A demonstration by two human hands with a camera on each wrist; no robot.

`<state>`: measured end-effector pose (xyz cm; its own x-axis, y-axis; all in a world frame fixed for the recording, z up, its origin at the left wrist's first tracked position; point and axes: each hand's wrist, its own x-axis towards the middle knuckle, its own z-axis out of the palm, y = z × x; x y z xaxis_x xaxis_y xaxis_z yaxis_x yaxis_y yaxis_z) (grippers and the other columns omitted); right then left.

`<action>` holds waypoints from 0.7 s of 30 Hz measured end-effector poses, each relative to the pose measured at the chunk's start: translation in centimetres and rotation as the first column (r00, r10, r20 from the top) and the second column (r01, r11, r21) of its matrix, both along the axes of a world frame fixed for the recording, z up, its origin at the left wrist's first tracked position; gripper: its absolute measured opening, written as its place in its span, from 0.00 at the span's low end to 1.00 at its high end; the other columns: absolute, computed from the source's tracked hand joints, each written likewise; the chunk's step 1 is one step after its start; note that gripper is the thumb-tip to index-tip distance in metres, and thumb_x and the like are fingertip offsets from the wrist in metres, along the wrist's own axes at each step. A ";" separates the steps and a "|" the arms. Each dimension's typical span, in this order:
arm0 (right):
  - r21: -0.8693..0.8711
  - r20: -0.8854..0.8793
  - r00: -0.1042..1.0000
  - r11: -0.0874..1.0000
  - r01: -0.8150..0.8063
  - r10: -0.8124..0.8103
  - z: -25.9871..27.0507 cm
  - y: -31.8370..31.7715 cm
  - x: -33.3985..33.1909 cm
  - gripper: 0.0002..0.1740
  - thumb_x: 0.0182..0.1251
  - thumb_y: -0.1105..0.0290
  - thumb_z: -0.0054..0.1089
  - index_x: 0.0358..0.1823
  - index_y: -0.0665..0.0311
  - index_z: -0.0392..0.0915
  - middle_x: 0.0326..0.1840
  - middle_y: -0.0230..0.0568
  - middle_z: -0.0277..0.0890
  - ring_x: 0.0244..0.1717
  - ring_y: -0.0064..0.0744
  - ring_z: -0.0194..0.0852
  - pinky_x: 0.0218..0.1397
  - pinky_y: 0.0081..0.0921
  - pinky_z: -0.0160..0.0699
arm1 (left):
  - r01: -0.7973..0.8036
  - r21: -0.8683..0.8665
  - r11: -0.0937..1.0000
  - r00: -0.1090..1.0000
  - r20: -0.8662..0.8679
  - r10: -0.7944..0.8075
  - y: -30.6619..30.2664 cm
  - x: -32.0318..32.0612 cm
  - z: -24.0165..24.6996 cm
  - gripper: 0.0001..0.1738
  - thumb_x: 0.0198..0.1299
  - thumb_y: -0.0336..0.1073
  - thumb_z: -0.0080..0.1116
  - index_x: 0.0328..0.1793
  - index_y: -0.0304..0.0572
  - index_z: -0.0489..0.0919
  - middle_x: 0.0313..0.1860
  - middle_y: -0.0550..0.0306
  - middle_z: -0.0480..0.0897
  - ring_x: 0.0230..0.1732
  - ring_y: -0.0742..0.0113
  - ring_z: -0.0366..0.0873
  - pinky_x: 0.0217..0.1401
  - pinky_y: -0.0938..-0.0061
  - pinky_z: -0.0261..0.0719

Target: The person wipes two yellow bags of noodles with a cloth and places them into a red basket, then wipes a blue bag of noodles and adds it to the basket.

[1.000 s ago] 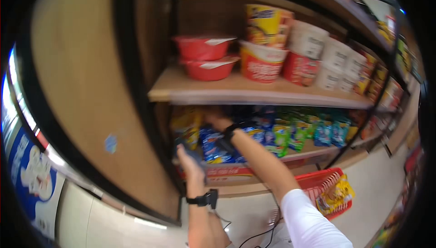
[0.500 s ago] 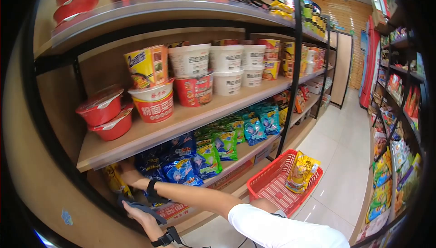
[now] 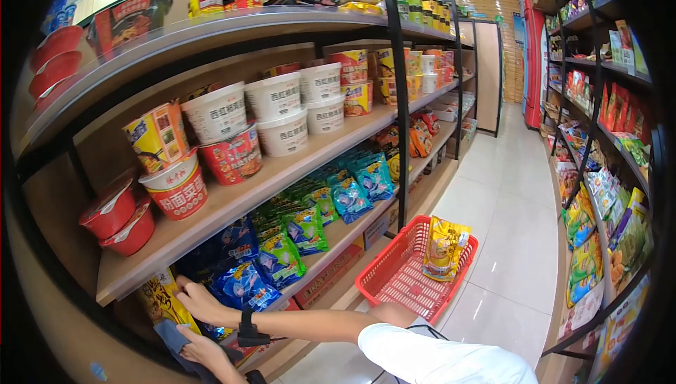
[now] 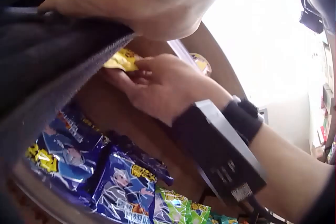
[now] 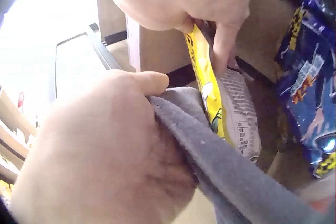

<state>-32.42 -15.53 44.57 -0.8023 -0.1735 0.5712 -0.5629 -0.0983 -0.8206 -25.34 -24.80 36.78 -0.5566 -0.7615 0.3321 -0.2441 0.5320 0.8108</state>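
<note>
At the left end of the lower shelf, my right hand (image 3: 204, 304) pinches the top edge of a yellow packet (image 3: 163, 298). In the right wrist view the packet (image 5: 239, 111) stands upright, its white printed back showing. My left hand (image 3: 205, 353) grips a grey cloth (image 3: 171, 336), which overlaps the packet's lower front in the head view. The left wrist view shows the cloth (image 4: 47, 61) large and dark, with the right hand (image 4: 163, 85) beyond it. Blue packets (image 3: 246, 285) lie just right of the right hand.
A red basket (image 3: 366, 282) holding a yellow bag (image 3: 445, 249) stands on the floor to the right. Green packets (image 3: 282, 257) and teal packets (image 3: 350, 199) continue along the lower shelf. Noodle tubs (image 3: 215, 113) line the shelf board (image 3: 232, 204) above. Another stocked rack (image 3: 595, 102) borders the aisle.
The head view has swung right, showing more of the aisle and basket. My left hand has brought the cloth up against the yellow packet, and my right hand's hold on it now shows.
</note>
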 end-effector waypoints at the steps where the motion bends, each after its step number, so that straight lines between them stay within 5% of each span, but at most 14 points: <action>1: -0.026 -0.001 1.000 1.000 -0.007 0.007 0.0 1.6 0.6 0.13 0.76 0.65 0.53 0.44 0.69 0.66 0.34 0.61 0.72 0.33 0.53 0.71 0.39 0.43 0.70 | 0.081 0.020 0.996 0.996 0.019 -0.082 -0.1 0.6 0.9 0.42 0.79 0.60 0.36 0.65 0.17 0.75 0.67 0.26 0.75 0.71 0.30 0.66 0.76 0.50 0.57; 2: -0.050 -0.002 1.000 0.999 -0.010 0.010 0.1 3.0 1.0 0.13 0.76 0.65 0.53 0.43 0.69 0.65 0.32 0.59 0.71 0.32 0.50 0.69 0.38 0.42 0.69 | 0.091 0.074 0.993 0.956 0.272 -0.108 1.2 1.9 4.0 0.39 0.80 0.57 0.36 0.65 0.19 0.76 0.67 0.26 0.75 0.69 0.29 0.68 0.74 0.49 0.59; 4: -0.070 0.009 1.000 0.998 -0.001 0.001 0.1 5.7 1.5 0.12 0.77 0.65 0.52 0.43 0.67 0.63 0.30 0.53 0.68 0.30 0.38 0.67 0.36 0.39 0.69 | 0.191 0.027 0.981 0.982 -0.013 -0.190 1.8 1.5 2.9 0.48 0.77 0.65 0.33 0.57 0.14 0.80 0.60 0.19 0.78 0.66 0.30 0.72 0.71 0.49 0.65; 5: -0.075 0.020 1.000 0.997 0.009 -0.008 0.5 7.4 2.5 0.12 0.78 0.65 0.52 0.43 0.67 0.63 0.30 0.51 0.68 0.30 0.37 0.67 0.36 0.38 0.69 | 0.311 0.028 0.950 0.933 -0.201 -0.300 4.8 3.3 5.5 0.39 0.79 0.57 0.38 0.66 0.20 0.75 0.66 0.27 0.77 0.69 0.36 0.72 0.72 0.54 0.66; 10: 0.043 0.071 0.995 0.997 0.062 -0.065 1.3 16.3 5.9 0.12 0.78 0.65 0.52 0.43 0.67 0.63 0.31 0.48 0.70 0.32 0.32 0.67 0.37 0.36 0.69 | 0.489 -0.080 0.869 0.871 -0.023 -0.492 10.5 5.7 8.0 0.33 0.81 0.49 0.40 0.77 0.27 0.65 0.74 0.33 0.71 0.75 0.41 0.68 0.75 0.59 0.65; 12: 0.114 0.031 0.995 0.989 0.093 -0.097 1.7 19.8 7.6 0.12 0.78 0.66 0.51 0.43 0.68 0.63 0.32 0.53 0.71 0.31 0.43 0.71 0.36 0.40 0.69 | 0.524 -0.123 0.843 0.850 0.016 -0.526 13.4 7.1 8.9 0.33 0.81 0.50 0.39 0.78 0.27 0.63 0.76 0.33 0.69 0.76 0.40 0.66 0.76 0.59 0.63; 14: 0.181 0.033 0.995 0.979 0.088 -0.095 2.3 22.4 9.3 0.12 0.78 0.67 0.49 0.42 0.69 0.62 0.34 0.59 0.71 0.34 0.58 0.72 0.38 0.45 0.68 | 0.609 0.022 0.793 0.791 0.049 -0.610 14.9 7.1 8.8 0.35 0.81 0.52 0.37 0.78 0.25 0.62 0.76 0.33 0.69 0.76 0.41 0.66 0.77 0.61 0.62; 16: 0.200 -0.041 0.986 0.966 0.165 -0.160 1.6 24.4 10.0 0.11 0.78 0.68 0.48 0.42 0.70 0.61 0.34 0.62 0.70 0.37 0.64 0.70 0.39 0.49 0.67 | 0.694 0.099 0.713 0.720 -0.070 -0.690 16.5 6.1 6.9 0.37 0.81 0.54 0.35 0.76 0.23 0.64 0.75 0.30 0.69 0.75 0.39 0.66 0.77 0.59 0.61; 17: 0.205 -0.080 0.978 0.957 0.203 -0.191 1.2 25.3 10.2 0.11 0.78 0.69 0.48 0.42 0.70 0.60 0.35 0.63 0.70 0.39 0.68 0.70 0.40 0.51 0.66 | 0.763 0.207 0.612 0.635 -0.066 -0.770 16.7 5.8 6.5 0.37 0.82 0.54 0.35 0.79 0.23 0.60 0.76 0.34 0.67 0.75 0.46 0.66 0.77 0.62 0.62; 21: 0.231 -0.009 0.967 0.940 0.251 -0.256 -0.4 29.4 10.3 0.11 0.77 0.69 0.48 0.42 0.71 0.60 0.35 0.65 0.69 0.41 0.71 0.70 0.42 0.55 0.66 | 0.805 0.375 0.459 0.555 -0.204 -0.806 19.4 4.4 0.4 0.37 0.82 0.54 0.35 0.77 0.23 0.62 0.73 0.38 0.70 0.72 0.52 0.69 0.75 0.64 0.63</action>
